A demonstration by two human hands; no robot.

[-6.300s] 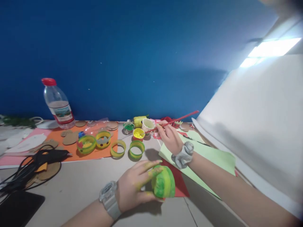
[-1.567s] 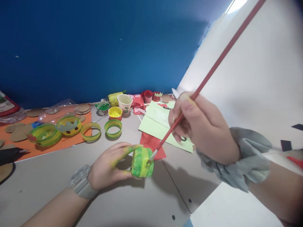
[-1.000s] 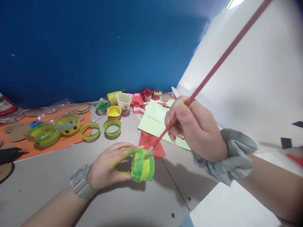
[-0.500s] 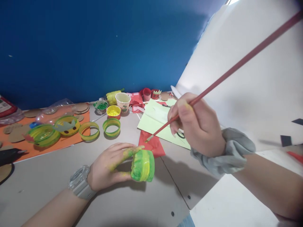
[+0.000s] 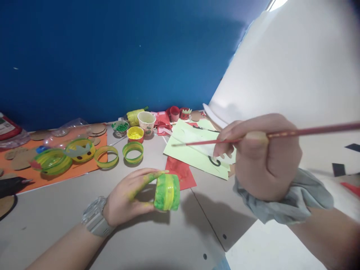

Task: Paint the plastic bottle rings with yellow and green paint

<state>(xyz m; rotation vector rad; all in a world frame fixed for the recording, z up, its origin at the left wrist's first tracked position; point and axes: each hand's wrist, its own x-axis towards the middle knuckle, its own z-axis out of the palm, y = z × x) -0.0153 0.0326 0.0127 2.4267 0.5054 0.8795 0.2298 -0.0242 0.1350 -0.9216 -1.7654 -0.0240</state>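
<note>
Between the thumb and fingers of my left hand [image 5: 133,197] is a small cup-like piece [image 5: 167,192] painted in green and yellow bands. It is tipped on its side, just above the table, and paint stains my fingers. My right hand [image 5: 261,157] grips a thin paintbrush [image 5: 292,133] with a red handle, held nearly level. The bristle tip points left over the light green paper, apart from the painted piece. Farther back stand a cup of yellow paint [image 5: 135,134] and a cup of green paint [image 5: 120,128].
Two painted rings [image 5: 132,153] lie left of centre. On an orange sheet [image 5: 92,165] rest more painted rings and cardboard discs. Red paper [image 5: 181,172] and light green paper [image 5: 197,150] lie ahead. A paper cup [image 5: 146,122] stands by the blue wall [image 5: 126,56].
My right hand has moved right and turned, swinging the brush from a steep slant to nearly level, its tip higher. My left hand has shifted the painted piece slightly up and left.
</note>
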